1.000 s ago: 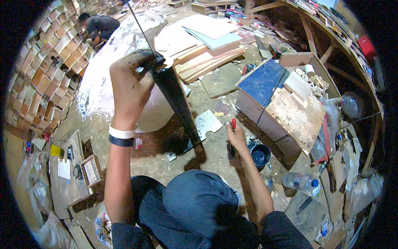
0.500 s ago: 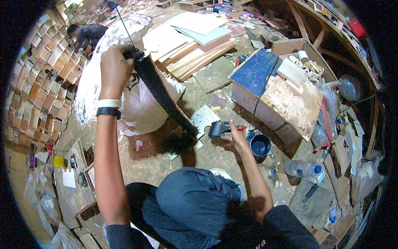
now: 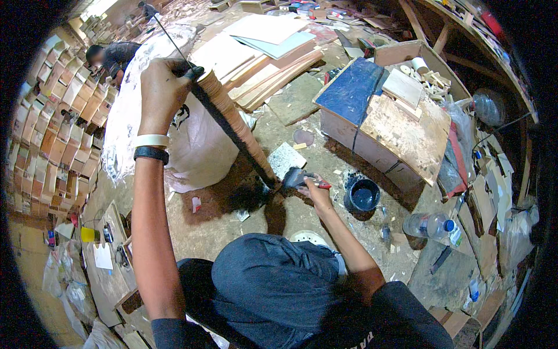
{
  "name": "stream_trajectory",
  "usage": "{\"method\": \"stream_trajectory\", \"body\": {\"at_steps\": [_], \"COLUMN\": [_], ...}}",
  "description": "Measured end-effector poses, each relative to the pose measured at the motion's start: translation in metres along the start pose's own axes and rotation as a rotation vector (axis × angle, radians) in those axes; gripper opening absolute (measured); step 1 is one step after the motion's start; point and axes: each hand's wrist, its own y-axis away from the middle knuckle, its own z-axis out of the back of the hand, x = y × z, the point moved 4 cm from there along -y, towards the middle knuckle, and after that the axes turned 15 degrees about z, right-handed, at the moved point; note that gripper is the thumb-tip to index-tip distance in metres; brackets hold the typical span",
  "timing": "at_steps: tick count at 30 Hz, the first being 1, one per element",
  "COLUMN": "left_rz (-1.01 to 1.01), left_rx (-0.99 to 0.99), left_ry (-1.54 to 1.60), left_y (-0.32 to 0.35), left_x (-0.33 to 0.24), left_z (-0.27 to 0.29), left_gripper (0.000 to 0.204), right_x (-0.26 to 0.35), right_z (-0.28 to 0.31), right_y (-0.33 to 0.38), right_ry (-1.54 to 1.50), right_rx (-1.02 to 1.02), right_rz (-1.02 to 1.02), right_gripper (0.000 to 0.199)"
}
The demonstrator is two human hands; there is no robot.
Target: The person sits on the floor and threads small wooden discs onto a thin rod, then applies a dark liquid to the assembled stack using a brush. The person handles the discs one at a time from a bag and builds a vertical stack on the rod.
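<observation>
My left hand point(image 3: 165, 87), up at the left, is closed around the top of a long, slanting stack of thin wooden pieces point(image 3: 224, 104), where a thin rod point(image 3: 170, 36) sticks out. One long side of the stack is black; the other shows bare, ribbed wood. Its lower end reaches down by a black-stained patch of ground. My right hand point(image 3: 315, 189) grips a paintbrush point(image 3: 294, 178) with a reddish handle end. The dark bristles lie close beside the stack's lower end; whether they touch is unclear. A dark paint tub point(image 3: 364, 195) stands right of that hand.
A speckled white board point(image 3: 285, 158) lies beyond the brush. Further right stands a box point(image 3: 354, 139) with a blue and bare-wood top. A plastic bottle point(image 3: 427, 225) lies at the right. A white sack point(image 3: 200, 151) sits behind the stack, and wooden sheets point(image 3: 270, 78) lie farther back.
The stack has turned in my left hand, so its bare wood side now shows broadly. My right hand has brought the brush left, toward the stack's lower end.
</observation>
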Motion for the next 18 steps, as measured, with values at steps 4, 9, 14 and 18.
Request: {"method": "stream_trajectory", "body": {"at_steps": [4,9,14,18], "left_rz": [-0.036,0.093,0.138,0.062], "left_rx": [-0.053,-0.037,-0.078,-0.057], "left_ry": [-0.007,-0.004,-0.024,-0.056], "left_y": [-0.005,-0.012,-0.013,-0.025], "left_x": [0.009,0.033,0.052,0.064], "left_z": [-0.002,-0.003,-0.008,-0.015], "left_gripper": [0.019,0.019,0.02,0.019], "right_x": [-0.008,-0.001,0.007,-0.023], "right_z": [-0.005,-0.014,-0.024,-0.035], "right_y": [0.002,-0.01,-0.004,0.026], "right_ry": [0.154,0.242,0.504,0.575], "right_rx": [0.105,0.193,0.228,0.618], "right_rz": [0.056,0.252,0.518,0.304], "right_gripper": [0.022,0.022,0.023,0.022]}}
